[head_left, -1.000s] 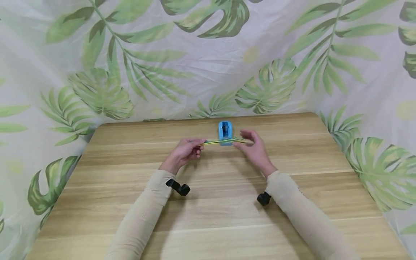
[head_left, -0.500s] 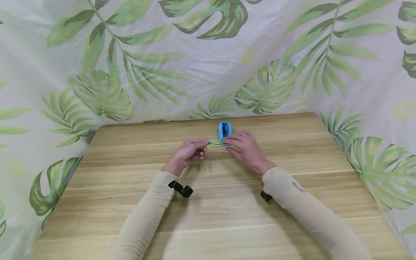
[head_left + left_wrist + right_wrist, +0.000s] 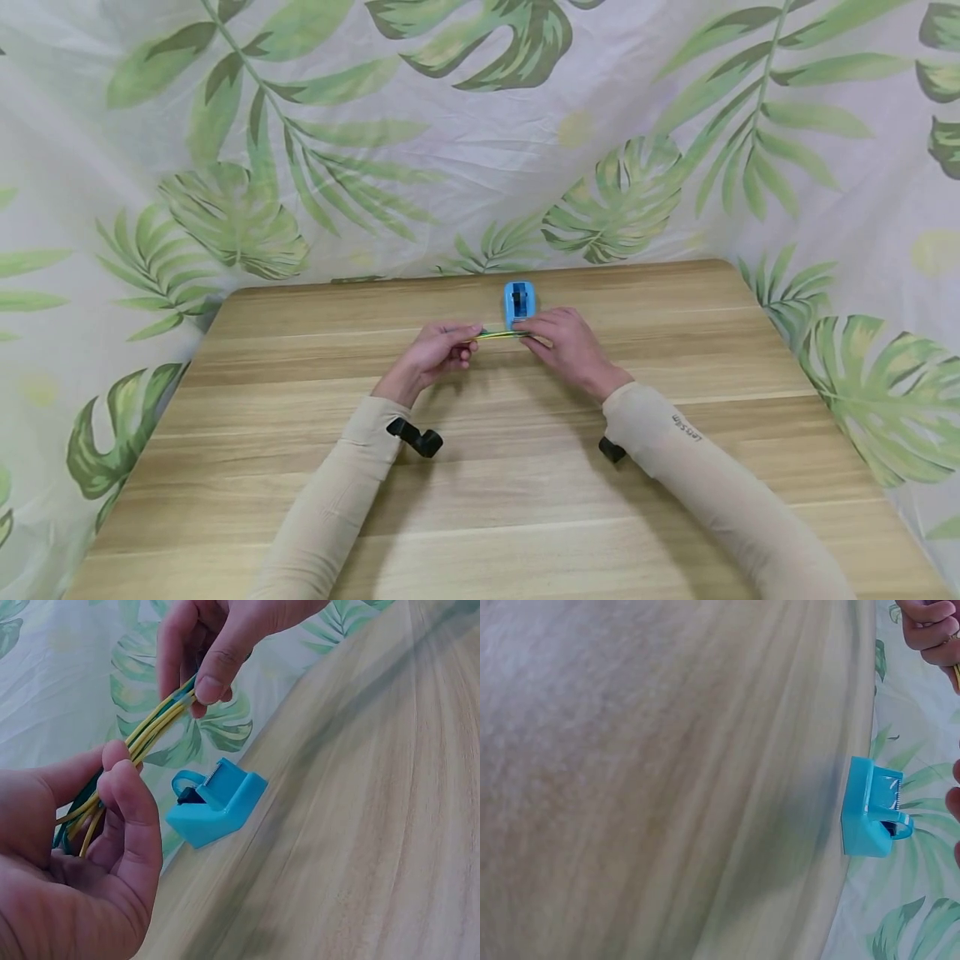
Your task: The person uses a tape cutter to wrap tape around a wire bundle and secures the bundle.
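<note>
A bundle of thin yellow and green wires (image 3: 156, 727) is stretched between both hands above the table. My left hand (image 3: 435, 352) grips one end, its fingers curled round the wires in the left wrist view. The right hand (image 3: 567, 346) pinches the bundle between thumb and fingers, where a shiny clear strip, like tape, shows on the wires. Just behind the wires stands a blue tape dispenser (image 3: 520, 300) with a toothed cutting edge, apart from both hands in the left wrist view. In the right wrist view only fingertips (image 3: 954, 801) of the right hand appear.
The wooden table (image 3: 480, 483) reaches back to a leaf-printed cloth (image 3: 465, 167) hanging behind it. The dispenser stands near the table's far edge. Black wrist mounts (image 3: 416, 437) sit on both sleeves.
My right hand has moved left along the wires, closer to the left hand, and now pinches them in front of the dispenser. The left hand has shifted slightly right. Little differs over the last half second.
</note>
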Demonstrator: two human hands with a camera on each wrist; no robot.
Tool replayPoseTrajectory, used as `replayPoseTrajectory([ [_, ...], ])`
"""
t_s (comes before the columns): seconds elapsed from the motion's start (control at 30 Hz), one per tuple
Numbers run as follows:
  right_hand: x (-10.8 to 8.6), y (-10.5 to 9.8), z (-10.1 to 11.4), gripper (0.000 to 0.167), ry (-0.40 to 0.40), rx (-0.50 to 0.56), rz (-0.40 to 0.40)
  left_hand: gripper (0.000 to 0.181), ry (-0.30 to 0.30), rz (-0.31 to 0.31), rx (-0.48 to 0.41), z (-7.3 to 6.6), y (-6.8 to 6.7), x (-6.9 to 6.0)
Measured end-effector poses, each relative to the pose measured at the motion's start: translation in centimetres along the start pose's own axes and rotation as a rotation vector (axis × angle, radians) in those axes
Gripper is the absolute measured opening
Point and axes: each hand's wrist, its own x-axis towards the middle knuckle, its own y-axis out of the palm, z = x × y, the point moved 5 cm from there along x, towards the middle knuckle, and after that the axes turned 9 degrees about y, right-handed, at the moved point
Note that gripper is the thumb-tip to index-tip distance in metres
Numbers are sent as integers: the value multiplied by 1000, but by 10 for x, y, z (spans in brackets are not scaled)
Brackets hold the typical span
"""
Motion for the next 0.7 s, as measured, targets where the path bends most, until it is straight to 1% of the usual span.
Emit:
replayPoseTrajectory([
  [0.07, 1, 0, 0, 28, 2, 24, 15, 14, 4, 0, 12, -1, 0, 0],
  [0.1, 1, 0, 0, 28, 4, 37, 25, 16, 3, 1, 14, -1, -1, 0],
  [0.23, 2, 1, -2, 28, 37, 70, 80, 36, 8, 10, 34, -1, -1, 0],
  [0.3, 2, 2, -3, 26, 66, 87, 114, 39, 18, 14, 39, -2, -2, 0],
  [0.37, 1, 4, -5, 25, 108, 108, 147, 36, 32, 14, 45, -2, -3, 0],
  [0.53, -1, 5, -10, 24, 231, 142, 207, 17, 62, 15, 49, -2, -4, 1],
  [0.63, -3, 6, -14, 23, 302, 157, 232, 16, 73, 15, 54, -2, -5, 2],
  [0.7, -4, 5, -16, 23, 341, 188, 238, 16, 77, 12, 62, -2, -6, 1],
])
